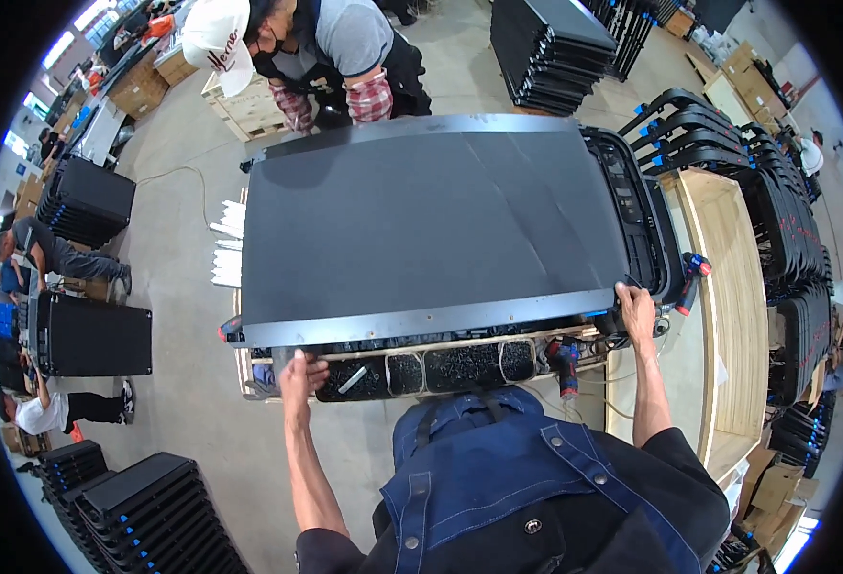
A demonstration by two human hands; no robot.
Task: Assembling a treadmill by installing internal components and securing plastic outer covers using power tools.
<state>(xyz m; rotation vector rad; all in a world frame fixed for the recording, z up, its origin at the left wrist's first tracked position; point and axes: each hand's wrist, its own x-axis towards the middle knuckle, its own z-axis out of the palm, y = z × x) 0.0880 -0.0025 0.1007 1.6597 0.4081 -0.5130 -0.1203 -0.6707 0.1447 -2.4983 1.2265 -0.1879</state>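
Observation:
A treadmill (pixel 421 220) lies flat before me, with a black running belt and grey side rails. Along its near edge runs the near side rail (pixel 431 318), dotted with small holes. My left hand (pixel 299 385) is just below that rail's left end, thumb up by the edge and fingers apart. At the other end, my right hand (pixel 638 314) grips the rail's corner between thumb and fingers. Opposite me, a co-worker in a white cap (pixel 221 48) leans over the far side rail (pixel 421 126), arms in checked sleeves; those hands are mostly hidden.
Black trays of screws (pixel 479 368) sit below the near rail, one holding a white stick (pixel 353 380). Power drivers lie near, one red and blue (pixel 563 366), another (pixel 694 282) by a wooden crate (pixel 728 316). Stacked black decks (pixel 154 512) and frames (pixel 699 134) stand around.

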